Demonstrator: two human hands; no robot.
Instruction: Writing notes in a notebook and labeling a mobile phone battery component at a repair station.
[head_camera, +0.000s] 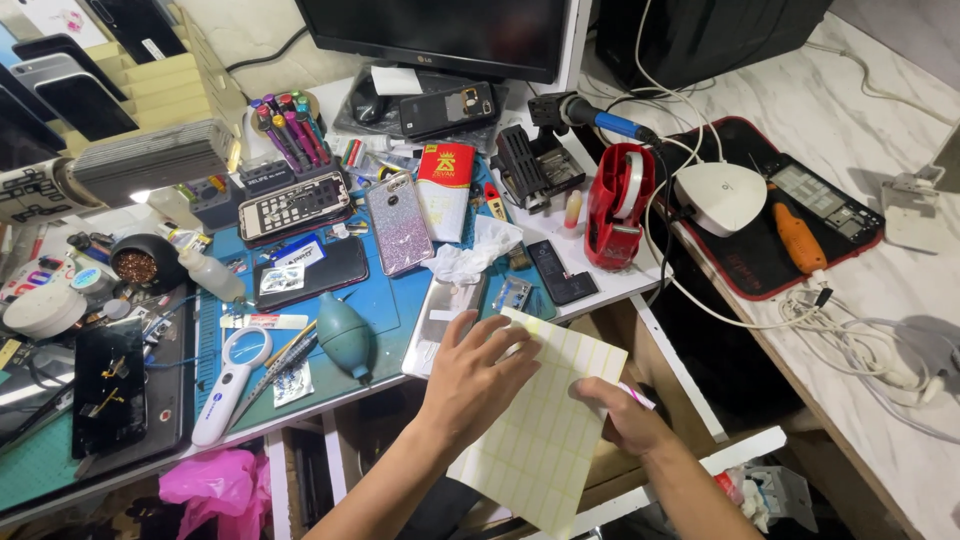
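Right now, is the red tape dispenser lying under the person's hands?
No, the red tape dispenser stands farther back on the bench, while both hands rest on a pale sheet of blank labels.

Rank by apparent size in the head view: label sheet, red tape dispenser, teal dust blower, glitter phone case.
1. Label sheet, largest, though nearest the camera.
2. Red tape dispenser.
3. Glitter phone case and teal dust blower: too alike to rank.
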